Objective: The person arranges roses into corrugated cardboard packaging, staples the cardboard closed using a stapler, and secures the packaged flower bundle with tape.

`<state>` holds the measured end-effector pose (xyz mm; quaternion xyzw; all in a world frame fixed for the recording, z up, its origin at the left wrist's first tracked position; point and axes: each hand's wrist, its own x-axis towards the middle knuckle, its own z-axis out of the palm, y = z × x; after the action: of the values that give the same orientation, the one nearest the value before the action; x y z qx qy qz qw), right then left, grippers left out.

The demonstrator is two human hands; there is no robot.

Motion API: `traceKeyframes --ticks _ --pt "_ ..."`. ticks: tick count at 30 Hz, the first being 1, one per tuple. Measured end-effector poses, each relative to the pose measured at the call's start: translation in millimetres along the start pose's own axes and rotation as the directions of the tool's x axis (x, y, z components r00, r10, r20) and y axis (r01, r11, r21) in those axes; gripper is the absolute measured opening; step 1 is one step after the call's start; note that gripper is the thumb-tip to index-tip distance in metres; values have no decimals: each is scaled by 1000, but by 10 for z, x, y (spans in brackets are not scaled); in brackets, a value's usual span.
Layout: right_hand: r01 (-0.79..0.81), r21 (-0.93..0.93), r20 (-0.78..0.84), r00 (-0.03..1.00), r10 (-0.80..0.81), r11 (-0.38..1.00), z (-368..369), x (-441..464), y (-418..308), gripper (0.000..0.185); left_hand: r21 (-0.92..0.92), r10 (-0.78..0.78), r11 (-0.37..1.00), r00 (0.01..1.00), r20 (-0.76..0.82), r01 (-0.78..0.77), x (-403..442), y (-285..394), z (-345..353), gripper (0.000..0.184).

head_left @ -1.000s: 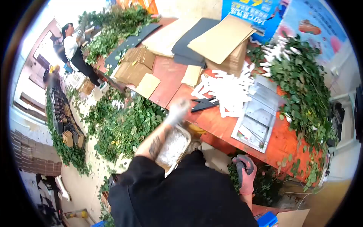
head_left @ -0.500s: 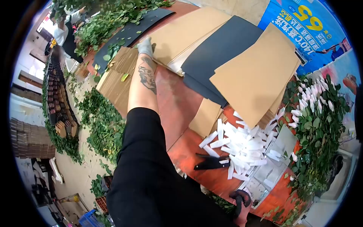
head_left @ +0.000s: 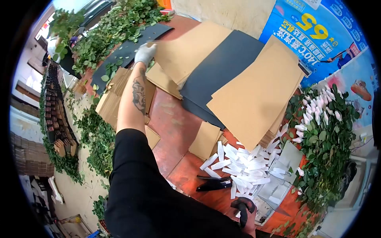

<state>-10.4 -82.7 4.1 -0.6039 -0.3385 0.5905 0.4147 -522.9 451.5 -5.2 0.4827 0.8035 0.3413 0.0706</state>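
My left hand [head_left: 145,54], in a pale glove, reaches far forward with its fingers closed on the near left corner of a tan cardboard sheet [head_left: 190,47]. That sheet lies partly over another piece of cardboard [head_left: 163,80]. Low in the view is my right hand [head_left: 247,216], its fingers curled and dark-covered; whatever they hold, if anything, cannot be made out. Close to it lie a heap of white ridged strips [head_left: 246,164], a black tool or case [head_left: 214,183] and a grey metal plate [head_left: 289,158].
Dark sheets [head_left: 222,63] and more tan cardboard [head_left: 258,93] overlap on the red table [head_left: 170,115]. Pale wrapped rose buds with leafy stems [head_left: 329,139] stand at the right. Leaves [head_left: 115,33] cover the far left; a cardboard stack [head_left: 113,99] sits below my left arm.
My left hand has shifted slightly left with the cardboard sheet's corner, exposing more cardboard beneath. The whole view has turned a little. My right hand stays low, with its fingers curled.
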Motion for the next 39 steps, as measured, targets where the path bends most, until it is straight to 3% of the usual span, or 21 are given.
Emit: traceKeyframes --ticks 1,2,4,8,13,15,16,17,20,22,25,26,27,28,29,30,31,32,35,38,39 --pt "-55 -19 26 998 55 998 -12 35 -23 26 73 111 992 993 -43 -107 -103 220 -175 43" --pt "-111 -40 48 993 113 993 -20 46 -57 31 73 112 991 992 -56 -108 -222 429 -392 43" --pt "-59 5 79 995 59 998 21 99 -185 30 -181 213 953 962 -170 -243 -504 970 -1018 44" --pt "63 39 176 982 -69 997 68 227 -283 25 -340 188 891 926 -326 -300 -421 1024 -1512 43" --pt "140 101 399 901 -169 985 -24 327 -299 23 -374 -69 921 900 -431 -108 -805 712 -1641 47" --pt "126 129 485 857 -174 984 -129 262 -346 24 -437 -189 898 858 -478 -46 -722 278 -1343 44" --pt "148 161 497 842 -209 976 -140 273 -334 24 -434 -167 900 881 -442 -48 -700 99 -1240 41" --pt "168 173 490 840 -233 970 -175 276 -284 24 -216 -192 972 851 -489 96 -959 245 -1236 36" --pt "164 92 450 873 -188 982 -402 142 -148 25 307 -29 946 968 -248 107 -1344 376 -1333 23" --pt "119 102 367 918 -149 988 -449 -28 -167 26 447 68 894 981 -181 20 -1378 497 -1489 26" --pt "153 82 279 945 -170 985 -552 -253 -49 25 399 213 908 963 -167 -131 -1501 1064 -1898 27" --pt "160 43 247 955 -166 986 -572 -280 17 27 569 360 776 932 -44 -273 -1473 1273 -1985 34" --pt "227 -43 347 916 -198 973 -666 -244 -19 26 473 406 845 875 -263 -250 -1815 1174 -2496 32" --pt "405 -126 354 871 -340 906 -763 -328 55 26 491 581 776 751 -313 -396 -1850 1272 -2506 28" --pt "370 -1 299 886 -353 929 -691 -280 171 21 599 594 719 759 -267 -352 -1844 1615 -2557 28" --pt "316 110 253 908 -334 942 -706 -253 212 18 658 743 623 583 -329 -423 -2091 1745 -2674 31" --pt "326 99 237 910 -341 940 -690 -267 97 20 643 817 566 456 -353 -516 -2411 1920 -2874 31" --pt "367 21 300 885 -356 930 -717 -211 -53 25 620 874 471 238 -423 -628 -2644 1947 -3019 31" --pt "520 149 417 738 -531 841 -854 177 -329 42 609 919 310 65 -389 -730 -3707 2027 -3595 31" --pt "657 248 194 686 -701 712 -781 624 -817 48 558 863 310 -19 -505 -770 -4601 1722 -4035 33" --pt "692 265 112 670 -734 672 -788 751 -993 50 487 844 349 42 -534 -801 -4898 1533 -4179 35"
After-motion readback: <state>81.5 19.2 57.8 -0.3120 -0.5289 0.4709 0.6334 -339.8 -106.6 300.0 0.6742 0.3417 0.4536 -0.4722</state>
